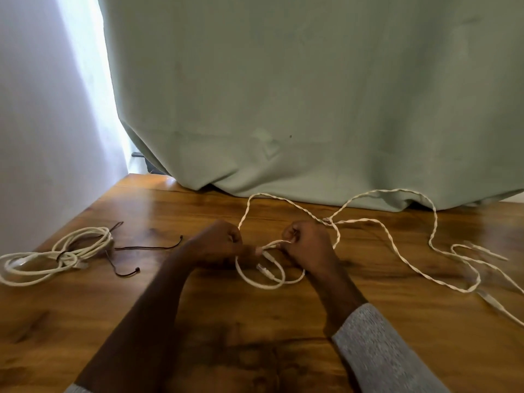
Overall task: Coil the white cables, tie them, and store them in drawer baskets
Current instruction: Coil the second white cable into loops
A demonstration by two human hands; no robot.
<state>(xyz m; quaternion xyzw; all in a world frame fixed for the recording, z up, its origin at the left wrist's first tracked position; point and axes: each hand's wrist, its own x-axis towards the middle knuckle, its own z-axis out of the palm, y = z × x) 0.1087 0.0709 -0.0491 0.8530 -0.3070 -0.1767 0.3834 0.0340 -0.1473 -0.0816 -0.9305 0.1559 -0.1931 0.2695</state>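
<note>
A long white twisted cable (380,222) sprawls in loose loops over the wooden table (255,321), from the centre out to the right edge. My left hand (218,239) and my right hand (307,245) are both closed on it near the table's middle, with a short stretch pulled between them. A small loop of the same cable (261,283) hangs just below my fists, with a white connector inside it. At the far left lies a second white cable (56,253), coiled and bound with a dark tie.
Dark brown tie strings (147,247) lie loose between the coiled cable and my left arm. A pale green curtain (312,95) hangs down onto the table's back edge. A white wall stands at the left.
</note>
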